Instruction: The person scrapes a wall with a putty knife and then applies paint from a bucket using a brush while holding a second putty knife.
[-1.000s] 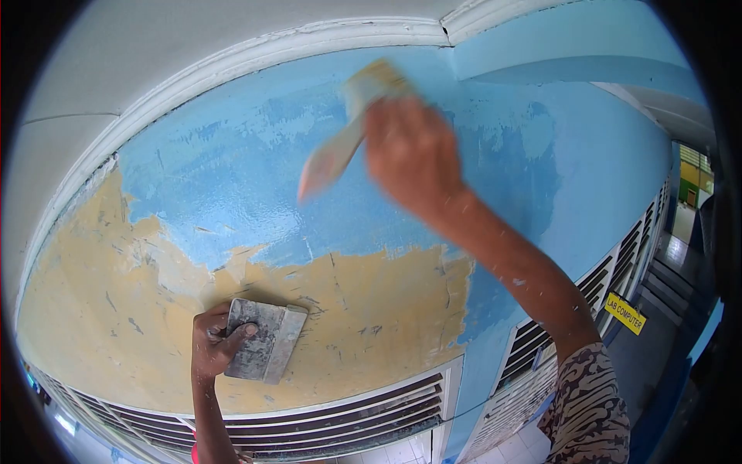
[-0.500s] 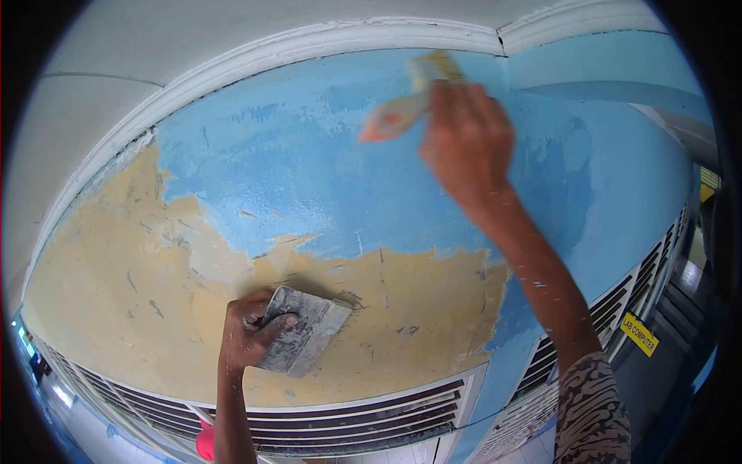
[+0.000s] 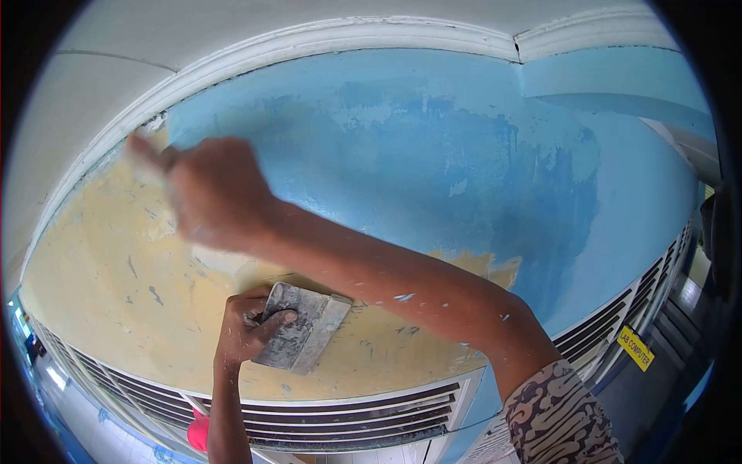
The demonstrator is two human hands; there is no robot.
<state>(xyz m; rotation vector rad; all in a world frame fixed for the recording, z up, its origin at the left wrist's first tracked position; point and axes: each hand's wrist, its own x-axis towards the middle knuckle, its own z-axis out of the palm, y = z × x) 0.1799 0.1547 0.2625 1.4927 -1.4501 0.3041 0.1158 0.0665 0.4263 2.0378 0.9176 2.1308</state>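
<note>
In my left hand (image 3: 251, 329) is a flat, putty-stained scraper (image 3: 301, 329), its blade close to the tan area of the wall (image 3: 100, 286). The thumb presses on the blade's face. My right hand (image 3: 212, 185) is stretched across to the upper left, closed and blurred, near the edge between the tan area and the blue paint (image 3: 340, 178). A blurred brush handle (image 3: 147, 152) sticks out from it at the left; the bristles cannot be made out. White flecks dot the right forearm.
White moulding (image 3: 309, 39) runs along the ceiling edge. Below the wall are louvred vents (image 3: 348, 421), with more louvres at the right. A yellow sign (image 3: 636, 348) reading "LAB COMPUTER" hangs at the right. Something red (image 3: 199, 430) shows beside the left forearm.
My right hand has swept from the upper right to the upper left, its forearm now crossing the wall. My left hand has barely moved. The view has shifted slightly.
</note>
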